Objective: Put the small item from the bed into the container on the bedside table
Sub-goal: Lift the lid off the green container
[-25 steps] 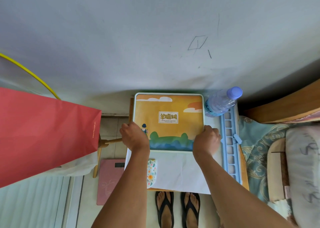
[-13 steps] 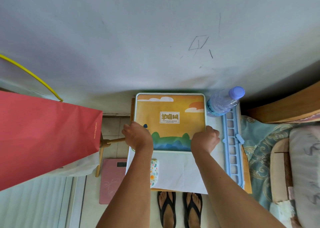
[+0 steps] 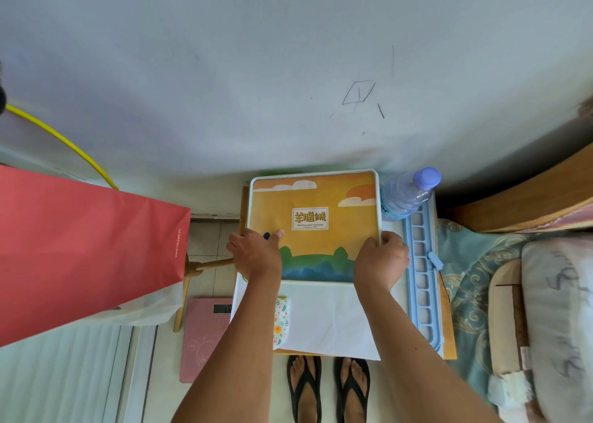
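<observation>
The container [image 3: 316, 198] is a flat white-rimmed box with an orange landscape lid, lying on the bedside table [image 3: 449, 345] against the wall. My left hand [image 3: 255, 255] holds its left edge, fingers reaching onto the lid. My right hand [image 3: 380, 259] grips its right edge near the front corner. The lid looks closed. I cannot pick out a small loose item on the visible strip of bed [image 3: 465, 278] or in either hand.
A water bottle [image 3: 406, 194] and a long blue ice tray [image 3: 420, 278] sit right of the box. White paper [image 3: 324, 316] and a floral piece [image 3: 281, 321] cover the table front. A red bag [image 3: 80, 246] hangs at left, with a pink scale [image 3: 202, 336] on the floor.
Both hands stay on the box's edges. My left fingers have stretched a little further onto the lid. The box itself has barely moved.
</observation>
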Demonstrator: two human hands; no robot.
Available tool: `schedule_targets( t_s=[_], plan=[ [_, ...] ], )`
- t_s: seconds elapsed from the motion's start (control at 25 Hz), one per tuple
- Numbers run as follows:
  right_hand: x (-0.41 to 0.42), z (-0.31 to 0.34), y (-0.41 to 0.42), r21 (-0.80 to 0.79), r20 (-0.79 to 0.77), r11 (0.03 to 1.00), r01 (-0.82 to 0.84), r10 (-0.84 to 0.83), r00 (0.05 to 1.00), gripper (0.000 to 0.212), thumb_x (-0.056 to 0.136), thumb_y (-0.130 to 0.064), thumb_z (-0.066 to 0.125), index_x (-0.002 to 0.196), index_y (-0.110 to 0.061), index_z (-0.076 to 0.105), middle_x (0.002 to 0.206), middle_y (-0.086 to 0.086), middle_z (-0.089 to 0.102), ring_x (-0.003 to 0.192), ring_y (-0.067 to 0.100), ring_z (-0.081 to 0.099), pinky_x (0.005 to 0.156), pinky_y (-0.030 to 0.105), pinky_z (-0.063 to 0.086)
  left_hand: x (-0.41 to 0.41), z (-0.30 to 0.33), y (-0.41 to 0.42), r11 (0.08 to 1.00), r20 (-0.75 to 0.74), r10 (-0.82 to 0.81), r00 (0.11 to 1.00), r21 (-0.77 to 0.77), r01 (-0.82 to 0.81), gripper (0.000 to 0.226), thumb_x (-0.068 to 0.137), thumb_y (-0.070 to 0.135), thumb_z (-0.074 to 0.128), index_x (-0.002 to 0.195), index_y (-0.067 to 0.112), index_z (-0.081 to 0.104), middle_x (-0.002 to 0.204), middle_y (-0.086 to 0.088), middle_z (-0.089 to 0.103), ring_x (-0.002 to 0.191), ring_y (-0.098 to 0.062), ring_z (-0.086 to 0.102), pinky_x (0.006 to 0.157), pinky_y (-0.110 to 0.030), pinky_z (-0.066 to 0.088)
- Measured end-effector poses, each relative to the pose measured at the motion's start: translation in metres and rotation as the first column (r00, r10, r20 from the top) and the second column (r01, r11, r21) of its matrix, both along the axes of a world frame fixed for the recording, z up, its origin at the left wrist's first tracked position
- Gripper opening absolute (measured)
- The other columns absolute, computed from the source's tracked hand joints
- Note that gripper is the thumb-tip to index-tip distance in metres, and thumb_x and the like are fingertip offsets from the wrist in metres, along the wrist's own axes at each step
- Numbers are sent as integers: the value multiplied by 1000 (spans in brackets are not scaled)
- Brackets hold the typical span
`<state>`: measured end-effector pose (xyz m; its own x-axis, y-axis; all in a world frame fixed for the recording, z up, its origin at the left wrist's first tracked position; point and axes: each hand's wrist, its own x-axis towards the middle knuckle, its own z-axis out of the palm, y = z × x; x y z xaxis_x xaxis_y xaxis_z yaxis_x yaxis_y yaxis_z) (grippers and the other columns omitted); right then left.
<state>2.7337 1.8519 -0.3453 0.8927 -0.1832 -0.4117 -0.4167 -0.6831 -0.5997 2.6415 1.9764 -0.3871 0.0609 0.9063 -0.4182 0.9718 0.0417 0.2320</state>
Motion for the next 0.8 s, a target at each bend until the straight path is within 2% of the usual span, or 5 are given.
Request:
schedule_targets(
  t_s=[0.12, 0.2, 0.4, 0.68, 0.8],
  plan=[
    [1, 12, -5, 87, 3, 996, 12, -13, 1000, 28, 93, -12, 53, 117, -2, 59, 119, 18, 62, 109, 35, 56, 95, 43, 48, -2, 3, -3, 1000, 25, -8, 1000, -11, 8, 71, 79, 55, 63, 118, -4, 53, 122, -21, 50, 111, -31, 49, 83, -40, 51],
    [0, 21, -6, 142, -5, 989, 30, -30, 1000, 26, 92, -16, 56, 115, -4, 61, 113, 14, 65, 98, 28, 59, 88, 36, 49, -5, 6, -3, 999, 60, -8, 998, -37, 10, 72, 79, 55, 62, 120, -3, 50, 124, -21, 49, 113, -33, 48, 85, -42, 50],
    [-2, 46, -3, 248, -42, 965, 86, -78, 996, 21, 89, -18, 63, 108, -9, 63, 92, 3, 64, 81, 18, 58, 73, 30, 48, -18, 15, 4, 990, 175, 39, 984, -138, -14, 74, 76, 55, 67, 125, 2, 49, 127, -21, 48, 119, -36, 46, 93, -48, 48],
    [-15, 76, 12, 391, 16, 920, 27, -36, 999, 8, 86, -18, 67, 87, -20, 59, 72, -16, 56, 66, -2, 54, 60, 15, 42, -34, 21, 16, 960, 412, 132, 902, -280, -13, 59, 79, 46, 69, 116, 1, 60, 117, -22, 63, 107, -36, 61, 92, -51, 52],
    [-16, 78, 11, 400, 33, 916, 18, -34, 999, 8, 86, -18, 67, 87, -21, 60, 72, -17, 57, 67, -1, 55, 67, 21, 45, -38, 27, 17, 958, 477, 186, 859, -281, -52, 51, 78, 39, 73, 111, 1, 64, 114, -21, 66, 102, -35, 65, 90, -49, 54]
  ],
)
